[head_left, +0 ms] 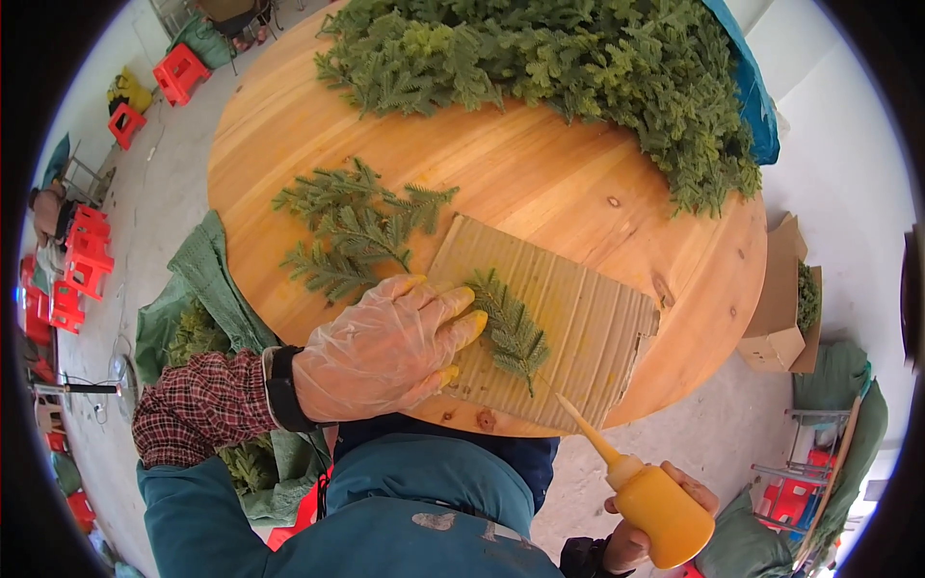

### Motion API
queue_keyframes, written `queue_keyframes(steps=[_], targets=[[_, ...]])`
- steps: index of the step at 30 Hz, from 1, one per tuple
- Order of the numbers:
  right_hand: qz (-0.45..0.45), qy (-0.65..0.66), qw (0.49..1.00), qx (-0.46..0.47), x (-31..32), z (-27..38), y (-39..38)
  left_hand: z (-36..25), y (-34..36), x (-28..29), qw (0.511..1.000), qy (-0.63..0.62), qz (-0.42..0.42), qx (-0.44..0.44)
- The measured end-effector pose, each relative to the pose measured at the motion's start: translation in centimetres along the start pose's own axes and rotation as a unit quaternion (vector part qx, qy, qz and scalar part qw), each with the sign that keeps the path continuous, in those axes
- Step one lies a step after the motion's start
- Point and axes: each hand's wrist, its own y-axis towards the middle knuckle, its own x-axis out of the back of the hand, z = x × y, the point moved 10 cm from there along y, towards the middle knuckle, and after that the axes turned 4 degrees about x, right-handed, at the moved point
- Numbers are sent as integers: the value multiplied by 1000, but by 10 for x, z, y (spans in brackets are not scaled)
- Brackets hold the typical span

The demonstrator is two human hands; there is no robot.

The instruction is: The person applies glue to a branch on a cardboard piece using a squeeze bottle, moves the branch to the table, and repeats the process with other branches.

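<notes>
My left hand, in a clear plastic glove with yellow-stained fingertips, lies over a corrugated cardboard piece, its fingers apart and touching the left side of a small green pine sprig. My right hand, at the lower right, grips a yellow squeeze bottle. The bottle's long narrow nozzle points up toward the sprig's lower tip. More loose sprigs lie on the round wooden table, left of the cardboard.
A large pile of greenery covers the table's back. A green sack of sprigs hangs at the left edge. A cardboard box stands at the right. Red stools line the left wall, with a seated person there.
</notes>
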Motion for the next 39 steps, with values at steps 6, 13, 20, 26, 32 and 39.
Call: queue_keyframes(steps=[6,13,20,26,32,39], targets=[[-92,207,973,-43,-10,-21,13,8,-9,31,998,-10,-56,9],[-145,246,953,-96,-22,-69,19,15,3,37,999,-6,-36,31],[-114,458,875,-108,-73,-76,47,-15,34,34,985,10,-142,-94],[-87,522,839,-128,-95,-91,55,3,42,-13,994,83,47,-61],[-80,442,878,-167,-93,-91,47,80,13,28,976,187,-35,106],[-71,410,892,-178,-86,-94,49,138,-19,34,985,107,-59,124]])
